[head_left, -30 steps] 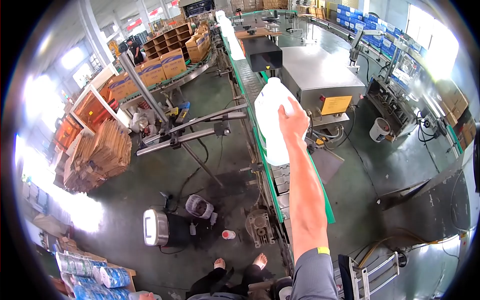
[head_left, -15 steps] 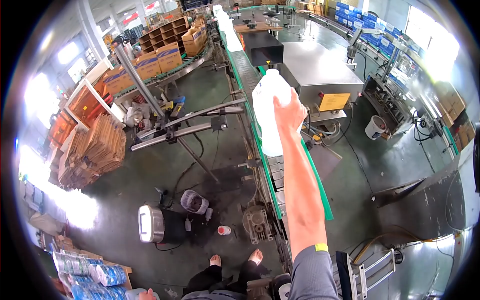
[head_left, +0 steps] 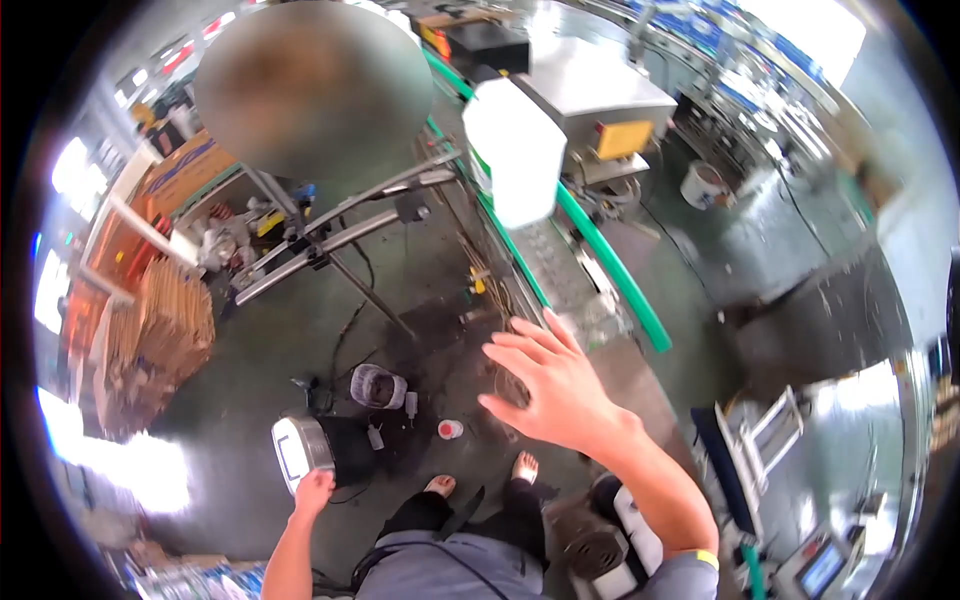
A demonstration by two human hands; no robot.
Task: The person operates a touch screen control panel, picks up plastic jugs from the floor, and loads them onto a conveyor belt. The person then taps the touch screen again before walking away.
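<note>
A large white plastic jug (head_left: 515,155) stands on the conveyor (head_left: 550,255), between its green side rails. My right hand (head_left: 550,390) is off the jug, nearer to me beside the conveyor's near end, with fingers spread and nothing in them. Low on the left, my left hand (head_left: 315,490) is curled closed in front of the lower edge of a dark bin-like device with a light panel (head_left: 300,450). Whether it touches that device, or holds anything, is hidden by the curled fingers.
A metal bar frame (head_left: 350,235) juts toward the conveyor from the left. A steel machine box (head_left: 600,90) stands beyond the belt. On the floor are a small basket (head_left: 378,388) and a red-and-white container (head_left: 450,429). Flattened cartons (head_left: 160,330) lean at the left.
My right hand has let go of the jug and drawn back toward me, its fingers now spread. My left hand has risen from the bottom edge to the device. The view has shifted.
</note>
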